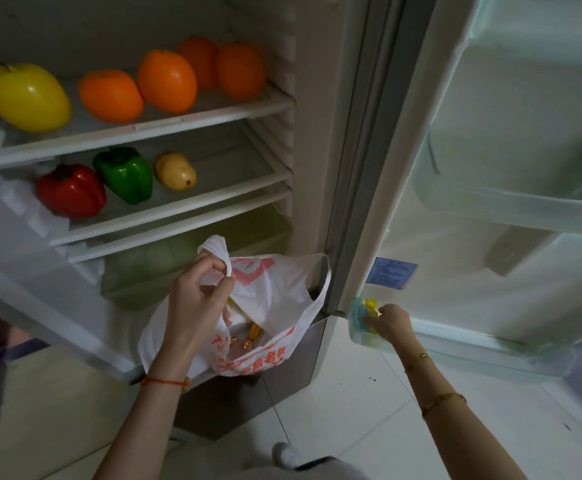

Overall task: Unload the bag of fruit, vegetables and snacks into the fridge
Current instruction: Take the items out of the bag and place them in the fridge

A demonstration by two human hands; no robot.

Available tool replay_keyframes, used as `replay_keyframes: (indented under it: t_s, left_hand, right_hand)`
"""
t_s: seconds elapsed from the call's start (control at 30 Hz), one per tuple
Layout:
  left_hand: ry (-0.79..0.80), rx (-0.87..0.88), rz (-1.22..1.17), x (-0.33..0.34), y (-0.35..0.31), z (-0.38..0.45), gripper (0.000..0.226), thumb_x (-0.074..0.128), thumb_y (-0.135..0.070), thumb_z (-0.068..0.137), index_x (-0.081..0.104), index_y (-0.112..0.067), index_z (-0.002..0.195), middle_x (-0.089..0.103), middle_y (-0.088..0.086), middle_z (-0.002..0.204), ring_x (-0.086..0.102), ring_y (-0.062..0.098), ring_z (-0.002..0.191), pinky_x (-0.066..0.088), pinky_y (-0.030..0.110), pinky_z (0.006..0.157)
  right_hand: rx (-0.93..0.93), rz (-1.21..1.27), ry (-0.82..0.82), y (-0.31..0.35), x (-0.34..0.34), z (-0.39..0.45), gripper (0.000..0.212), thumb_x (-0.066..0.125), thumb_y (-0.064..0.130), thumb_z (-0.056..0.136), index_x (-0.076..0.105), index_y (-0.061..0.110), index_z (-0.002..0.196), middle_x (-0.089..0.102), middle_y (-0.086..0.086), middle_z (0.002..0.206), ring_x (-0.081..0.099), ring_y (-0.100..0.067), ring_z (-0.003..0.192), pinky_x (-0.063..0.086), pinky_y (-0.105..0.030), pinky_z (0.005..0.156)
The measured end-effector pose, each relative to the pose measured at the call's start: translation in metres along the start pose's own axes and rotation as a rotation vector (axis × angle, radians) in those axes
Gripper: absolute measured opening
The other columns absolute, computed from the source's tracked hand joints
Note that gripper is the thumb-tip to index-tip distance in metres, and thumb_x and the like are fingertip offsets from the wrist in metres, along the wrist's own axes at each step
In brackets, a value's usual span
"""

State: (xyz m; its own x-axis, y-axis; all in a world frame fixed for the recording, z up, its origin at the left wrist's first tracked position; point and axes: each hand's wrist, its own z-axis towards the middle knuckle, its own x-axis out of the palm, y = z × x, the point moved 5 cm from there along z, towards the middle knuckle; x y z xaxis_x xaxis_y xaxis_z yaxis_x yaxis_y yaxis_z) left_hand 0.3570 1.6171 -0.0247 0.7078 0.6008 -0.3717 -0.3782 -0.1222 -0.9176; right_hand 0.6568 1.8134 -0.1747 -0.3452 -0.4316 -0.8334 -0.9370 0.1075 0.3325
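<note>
My left hand (198, 306) grips one handle of a white plastic bag (272, 299) with red print, holding it open in front of the fridge. Small yellow and orange items lie at the bag's bottom. My right hand (391, 323) holds a small colourful snack packet (365, 315) inside the left end of the lowest door bin (473, 355). On the top shelf (144, 128) sit a yellow fruit (26, 97) and several oranges (166, 81). The shelf below bears a red pepper (71, 190), a green pepper (125, 174) and a potato (175, 169).
The fridge door (507, 168) stands open to the right, with see-through bins. A pale green crisper drawer (192, 258) sits behind the bag. A closed lower compartment (275, 375) is under the bag. White floor tiles and my shoe (284, 453) are below.
</note>
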Motion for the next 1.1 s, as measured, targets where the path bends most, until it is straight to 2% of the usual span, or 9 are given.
replay_keyframes:
  t_s: [0.13, 0.2, 0.3, 0.43, 0.63, 0.83, 0.9, 1.03, 1.1]
  left_hand:
    - [-0.019, -0.004, 0.016, -0.006, -0.001, -0.001, 0.014, 0.062, -0.006, 0.090, 0.058, -0.014, 0.081, 0.059, 0.004, 0.062, 0.056, 0.016, 0.040, 0.041, 0.021, 0.038]
    - [-0.026, -0.003, 0.015, -0.009, -0.004, -0.002, 0.010, 0.062, -0.005, 0.091, 0.058, -0.010, 0.082, 0.057, 0.002, 0.062, 0.053, 0.010, 0.038, 0.039, 0.016, 0.037]
    - [-0.019, 0.019, -0.025, -0.015, -0.002, -0.002, 0.012, 0.064, -0.010, 0.088, 0.057, -0.013, 0.079, 0.055, -0.004, 0.061, 0.054, 0.014, 0.038, 0.042, 0.022, 0.037]
    - [-0.001, 0.024, -0.038, -0.023, 0.002, -0.006, 0.006, 0.062, -0.022, 0.081, 0.058, -0.019, 0.078, 0.061, -0.005, 0.062, 0.059, 0.019, 0.044, 0.046, 0.029, 0.042]
    - [0.042, 0.018, -0.103, -0.031, -0.003, -0.019, 0.008, 0.059, -0.015, 0.082, 0.055, -0.012, 0.076, 0.059, 0.001, 0.052, 0.052, 0.021, 0.033, 0.043, 0.042, 0.039]
    - [0.010, 0.054, -0.079, -0.048, 0.005, -0.029, 0.009, 0.062, -0.020, 0.081, 0.055, -0.019, 0.075, 0.061, 0.004, 0.061, 0.053, 0.009, 0.041, 0.045, 0.041, 0.041]
    - [-0.008, 0.057, -0.082, -0.053, 0.009, -0.032, 0.009, 0.062, -0.023, 0.080, 0.055, -0.023, 0.075, 0.059, 0.004, 0.069, 0.052, 0.008, 0.043, 0.044, 0.037, 0.040]
    - [-0.029, 0.054, -0.071, -0.058, 0.016, -0.042, 0.008, 0.060, -0.003, 0.083, 0.055, -0.007, 0.078, 0.057, -0.004, 0.071, 0.054, 0.002, 0.045, 0.043, 0.023, 0.041]
    - [-0.038, 0.039, -0.079, -0.061, 0.020, -0.045, 0.012, 0.059, 0.008, 0.085, 0.054, -0.002, 0.079, 0.057, -0.006, 0.069, 0.057, 0.005, 0.040, 0.043, 0.024, 0.037]
  right_hand:
    - [-0.053, -0.048, -0.102, 0.010, -0.021, -0.014, 0.028, 0.054, 0.008, 0.085, 0.050, 0.003, 0.057, 0.059, -0.020, 0.072, 0.058, -0.037, 0.074, 0.042, -0.031, 0.064]
    - [-0.139, 0.004, -0.098, 0.026, -0.036, -0.028, 0.025, 0.054, 0.007, 0.084, 0.063, -0.004, 0.064, 0.069, -0.023, 0.072, 0.068, -0.034, 0.068, 0.051, -0.030, 0.064]
    - [-0.272, 0.143, 0.125, 0.067, -0.047, -0.066, 0.027, 0.056, 0.014, 0.091, 0.073, 0.000, 0.077, 0.074, -0.011, 0.073, 0.066, -0.017, 0.055, 0.053, -0.021, 0.055]
    - [-0.574, 0.224, 0.367, 0.133, -0.039, -0.104, 0.019, 0.060, 0.018, 0.096, 0.073, 0.004, 0.094, 0.075, -0.008, 0.084, 0.071, -0.016, 0.069, 0.059, -0.023, 0.065]
    - [-0.954, -0.136, 0.277, 0.211, 0.048, -0.092, 0.021, 0.060, 0.016, 0.094, 0.072, 0.011, 0.110, 0.072, -0.004, 0.112, 0.067, -0.021, 0.099, 0.053, -0.032, 0.092]
    - [-0.896, -0.519, 0.451, 0.225, 0.135, -0.060, 0.027, 0.055, 0.020, 0.093, 0.063, 0.011, 0.117, 0.063, -0.011, 0.119, 0.059, -0.028, 0.107, 0.049, -0.036, 0.092]
    - [-0.766, -0.327, 0.514, 0.220, 0.148, -0.048, 0.028, 0.053, 0.027, 0.091, 0.062, 0.016, 0.116, 0.065, -0.009, 0.111, 0.061, -0.026, 0.101, 0.051, -0.034, 0.085]
    - [-0.683, 0.053, 0.551, 0.216, 0.158, -0.039, 0.046, 0.043, 0.064, 0.091, 0.063, 0.031, 0.115, 0.072, -0.001, 0.100, 0.070, -0.018, 0.090, 0.056, -0.028, 0.070]
    - [-0.710, 0.002, 0.553, 0.216, 0.164, -0.035, 0.041, 0.042, 0.053, 0.094, 0.057, 0.033, 0.127, 0.066, -0.002, 0.115, 0.065, -0.018, 0.103, 0.054, -0.031, 0.089]
